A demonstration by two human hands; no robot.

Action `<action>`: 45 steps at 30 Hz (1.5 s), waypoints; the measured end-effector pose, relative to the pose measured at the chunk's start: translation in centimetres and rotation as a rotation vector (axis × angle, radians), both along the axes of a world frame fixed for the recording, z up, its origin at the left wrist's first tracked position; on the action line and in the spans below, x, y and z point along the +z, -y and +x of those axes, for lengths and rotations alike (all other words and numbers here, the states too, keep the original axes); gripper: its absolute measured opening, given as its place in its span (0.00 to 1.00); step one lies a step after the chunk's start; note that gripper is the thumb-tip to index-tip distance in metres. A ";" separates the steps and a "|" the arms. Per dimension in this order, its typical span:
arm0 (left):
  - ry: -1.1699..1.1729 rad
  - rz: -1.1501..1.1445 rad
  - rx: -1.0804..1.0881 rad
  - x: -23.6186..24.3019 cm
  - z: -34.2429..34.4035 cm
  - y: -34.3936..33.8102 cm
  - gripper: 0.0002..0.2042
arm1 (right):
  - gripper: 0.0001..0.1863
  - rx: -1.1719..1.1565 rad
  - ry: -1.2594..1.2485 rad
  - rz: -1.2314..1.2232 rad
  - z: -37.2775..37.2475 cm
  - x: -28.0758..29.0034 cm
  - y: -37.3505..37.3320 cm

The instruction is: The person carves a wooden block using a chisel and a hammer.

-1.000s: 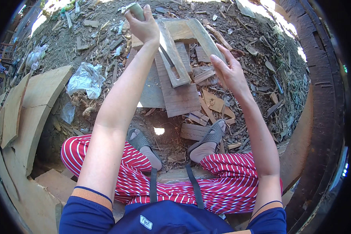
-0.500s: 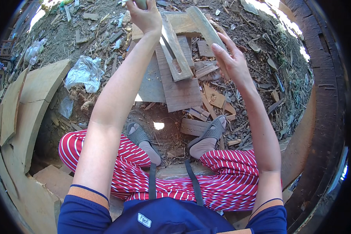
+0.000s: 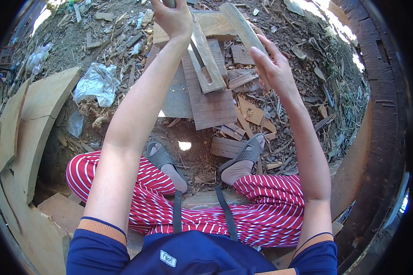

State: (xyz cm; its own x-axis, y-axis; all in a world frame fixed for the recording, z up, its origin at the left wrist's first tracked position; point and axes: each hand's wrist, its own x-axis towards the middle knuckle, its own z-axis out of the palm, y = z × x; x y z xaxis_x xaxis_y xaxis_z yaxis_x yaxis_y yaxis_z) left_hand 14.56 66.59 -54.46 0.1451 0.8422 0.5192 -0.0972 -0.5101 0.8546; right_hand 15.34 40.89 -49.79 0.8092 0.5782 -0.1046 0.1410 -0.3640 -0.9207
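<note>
My left hand (image 3: 173, 19) is raised at the top edge, closed round a grey tool handle (image 3: 169, 2) that is mostly cut off by the frame. My right hand (image 3: 271, 69) grips the lower end of one arm of a pale wooden U-shaped frame (image 3: 237, 25), held up over the ground. The frame's other arm (image 3: 207, 58) slants down below my left hand and has a dark slot in it. Under the frame lies a flat weathered plank (image 3: 209, 106).
Wood scraps and chips litter the dirt. A crumpled clear plastic bag (image 3: 96, 83) lies at left. Curved pale boards (image 3: 34, 119) stand at far left, a dark curved timber (image 3: 369, 137) at right. My feet in grey sandals (image 3: 163, 158) rest near a small block (image 3: 227, 146).
Both hands and the wooden frame have shifted upward in the view. My left hand has risen to the top edge, so the tool is nearly out of sight.
</note>
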 end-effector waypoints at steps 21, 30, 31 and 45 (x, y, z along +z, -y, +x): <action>0.080 0.078 -0.046 2.2 -0.8 2.7 0.20 | 0.35 0.250 0.260 -0.108 5.3 6.7 -4.3; 0.080 0.116 0.034 -0.4 0.0 2.7 0.19 | 0.38 0.776 0.721 -0.632 5.6 15.8 -16.3; 0.068 0.062 -0.008 0.3 -0.3 2.9 0.19 | 0.38 0.756 0.718 -0.623 5.9 15.6 -16.4; 0.110 0.068 0.005 2.4 -1.1 1.7 0.20 | 0.39 0.442 0.675 -0.244 7.3 11.1 -14.0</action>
